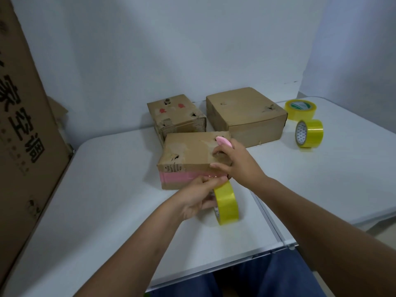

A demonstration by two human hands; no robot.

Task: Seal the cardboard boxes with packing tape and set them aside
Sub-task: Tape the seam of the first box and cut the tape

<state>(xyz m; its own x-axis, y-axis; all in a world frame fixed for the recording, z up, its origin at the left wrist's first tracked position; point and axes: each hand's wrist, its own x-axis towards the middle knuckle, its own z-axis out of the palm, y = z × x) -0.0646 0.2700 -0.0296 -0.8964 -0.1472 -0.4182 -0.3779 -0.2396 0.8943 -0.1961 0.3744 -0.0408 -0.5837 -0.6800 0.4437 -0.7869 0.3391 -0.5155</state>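
Note:
A worn cardboard box (188, 153) with a pink strip along its front side lies in the middle of the white table (107, 200). My left hand (199, 196) grips a yellow tape roll (227, 203) just in front of the box, with tape pulled up to the box's front edge. My right hand (233, 161) rests on the box's right front corner, holding a small pink object (224, 140) and pressing the tape end with its thumb. Two more cardboard boxes stand behind: a small one (175, 113) and a larger one (246, 114).
Two spare yellow tape rolls (300, 109) (309, 133) sit at the right rear of the table. A tall cardboard sheet (23, 125) with printed characters leans at the left. The table's front edge and a seam run near my right forearm.

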